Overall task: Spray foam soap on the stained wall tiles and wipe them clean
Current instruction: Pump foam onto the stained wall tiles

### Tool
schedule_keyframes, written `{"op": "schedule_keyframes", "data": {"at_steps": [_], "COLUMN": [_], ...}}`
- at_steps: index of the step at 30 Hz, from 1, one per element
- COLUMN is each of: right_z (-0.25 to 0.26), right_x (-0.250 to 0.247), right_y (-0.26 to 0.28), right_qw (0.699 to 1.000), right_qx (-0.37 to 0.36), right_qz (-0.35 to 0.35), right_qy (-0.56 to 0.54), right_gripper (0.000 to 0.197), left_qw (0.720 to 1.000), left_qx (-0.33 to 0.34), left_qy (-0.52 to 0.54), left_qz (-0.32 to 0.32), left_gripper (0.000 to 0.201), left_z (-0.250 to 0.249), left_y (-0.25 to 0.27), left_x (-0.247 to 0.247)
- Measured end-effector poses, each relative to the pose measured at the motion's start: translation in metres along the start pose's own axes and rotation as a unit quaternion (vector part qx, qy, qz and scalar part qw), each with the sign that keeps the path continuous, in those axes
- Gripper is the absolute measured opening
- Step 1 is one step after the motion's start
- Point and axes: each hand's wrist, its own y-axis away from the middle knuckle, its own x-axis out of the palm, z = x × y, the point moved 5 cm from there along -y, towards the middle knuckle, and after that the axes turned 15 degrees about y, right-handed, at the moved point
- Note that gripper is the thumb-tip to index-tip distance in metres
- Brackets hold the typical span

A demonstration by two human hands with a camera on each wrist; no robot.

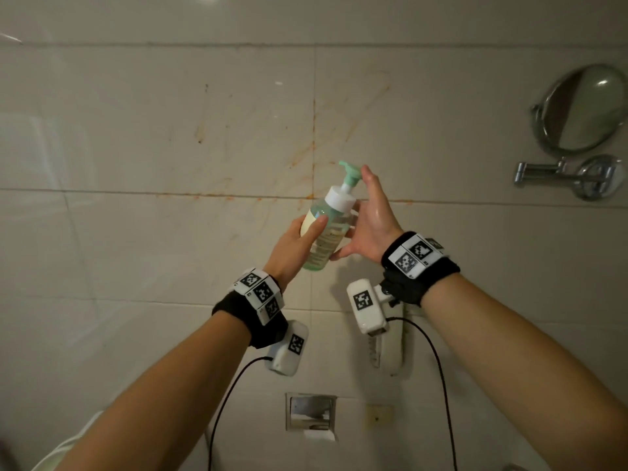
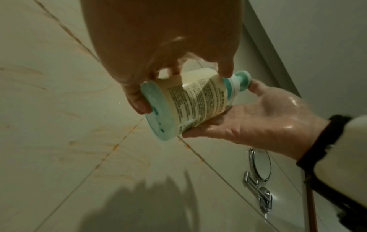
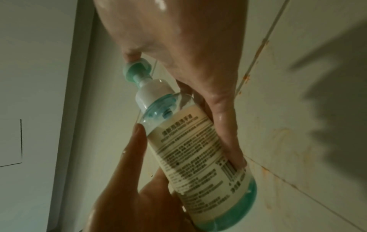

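A clear foam soap bottle (image 1: pixel 328 226) with green liquid, a cream label and a teal pump head (image 1: pixel 350 171) is tilted in front of the wall, nozzle pointing up-left. My left hand (image 1: pixel 300 237) grips its lower body, thumb across the label (image 3: pixel 139 141). My right hand (image 1: pixel 372 215) is wet; its index fingertip rests on the pump head (image 3: pixel 131 55) and its thumb lies along the bottle's side (image 3: pixel 228 133). The beige wall tiles (image 1: pixel 238 137) carry orange-brown smears and drips along the grout lines (image 1: pixel 307 154), just behind the bottle. No foam shows on the tiles.
A round chrome mirror (image 1: pixel 581 110) on a folding arm is mounted at the upper right. Below my hands hang a white wall handset (image 1: pixel 390 348) and a recessed metal paper holder (image 1: pixel 311 414). Black cables run down from both wrist cameras.
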Motion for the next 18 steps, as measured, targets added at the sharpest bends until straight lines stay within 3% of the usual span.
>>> {"op": "schedule_keyframes", "data": {"at_steps": [8,11,15,18], "right_z": [0.032,0.044,0.059,0.076], "right_x": [0.001,-0.015,-0.038,-0.051], "right_y": [-0.013,-0.023,-0.042,-0.051], "right_qw": [0.999,0.999,0.998,0.994], "right_qx": [-0.017,-0.018,-0.018,-0.050], "right_qz": [-0.007,-0.014,-0.019,-0.058], "right_qy": [0.029,0.036,0.053,0.074], "right_gripper": [0.085,0.084,0.085,0.070], "left_qw": [0.996,0.994,0.994,0.992], "left_qx": [0.035,0.056,0.070,0.097], "left_qy": [0.071,0.072,0.084,0.084], "left_qz": [0.043,0.060,0.019,-0.006], "left_gripper": [0.038,0.045,0.054,0.064], "left_z": [-0.022,-0.025,-0.023,-0.026], "left_y": [-0.021,-0.036,-0.065,-0.086], "left_x": [-0.001,0.008,0.018,0.028]}}
